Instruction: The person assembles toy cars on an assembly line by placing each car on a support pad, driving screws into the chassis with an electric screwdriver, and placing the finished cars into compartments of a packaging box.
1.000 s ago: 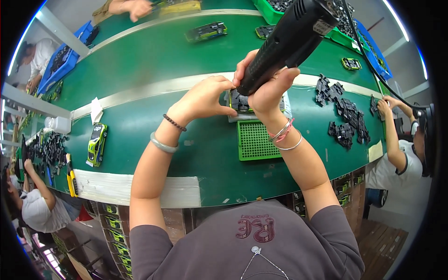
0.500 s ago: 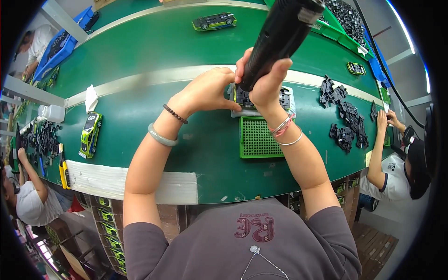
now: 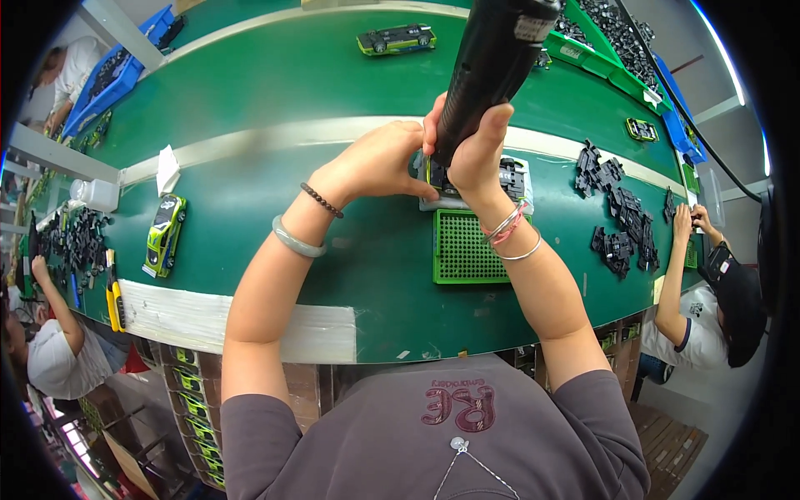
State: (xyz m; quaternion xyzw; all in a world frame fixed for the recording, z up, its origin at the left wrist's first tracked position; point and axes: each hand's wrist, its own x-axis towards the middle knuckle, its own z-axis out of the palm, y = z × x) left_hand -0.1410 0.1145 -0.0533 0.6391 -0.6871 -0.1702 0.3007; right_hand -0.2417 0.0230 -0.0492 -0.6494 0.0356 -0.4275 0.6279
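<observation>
A black electric screwdriver stands upright in my right hand, whose fingers wrap round its lower end; its tip is hidden. Beneath it lies a toy car, black underside up, in a pale fixture. My left hand grips the car's left end, thumb at the near side, the other fingertips mostly hidden. Just nearer to me is a green perforated tray, partly behind my right forearm.
Black chassis parts lie in a pile at the right. A green-and-black toy car, yellow-handled cutters and small black parts are at the left. On the far belt is an overturned car. Co-workers sit at both sides.
The overturned car on the far belt has slid a little to the right, and another shows partly behind the screwdriver. The screwdriver's top leans slightly further left; both hands keep their grip.
</observation>
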